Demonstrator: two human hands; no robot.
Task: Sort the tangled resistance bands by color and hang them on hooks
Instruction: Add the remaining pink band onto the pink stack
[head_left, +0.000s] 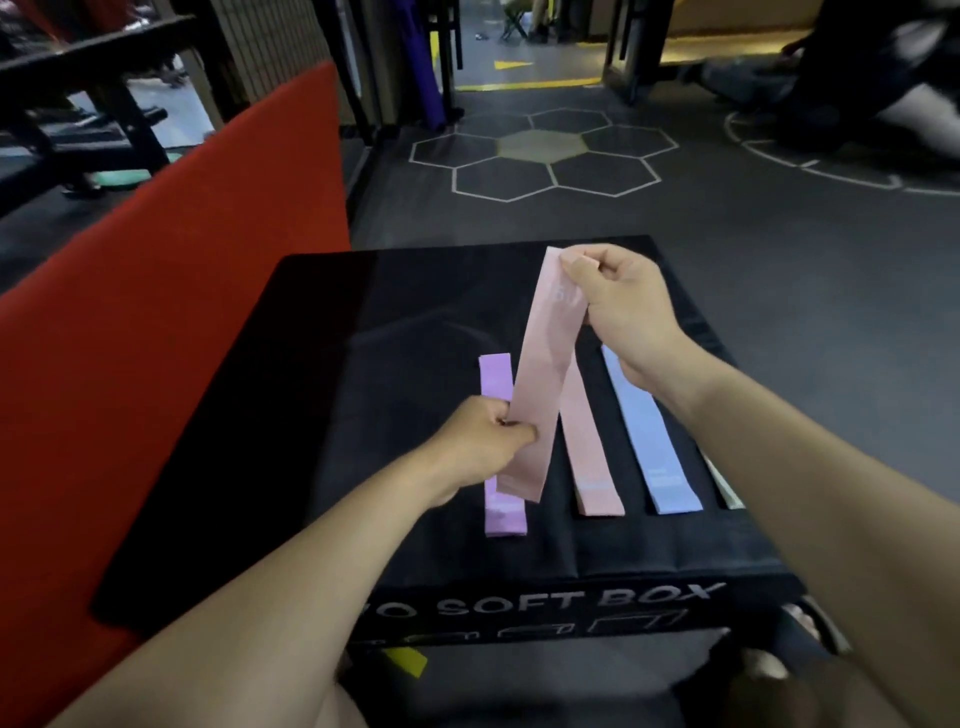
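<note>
A pale pink band (543, 364) is stretched flat above the black soft box (322, 364). My right hand (618, 306) pinches its far end, and my left hand (483, 441) grips it near its lower end. On the box lie a purple band (496, 379), partly hidden by my left hand, a second pink band (587, 447) and a light blue band (649, 441), side by side. A pale strip (724, 488) peeks out at the box's right edge under my right forearm. No hooks are in view.
A red padded block (156, 291) stands against the box's left side. Dark gym floor with hexagon markings (540, 156) stretches beyond. Black rack frames (104, 104) stand at the far left, and a person (857, 78) sits on the floor at the far right.
</note>
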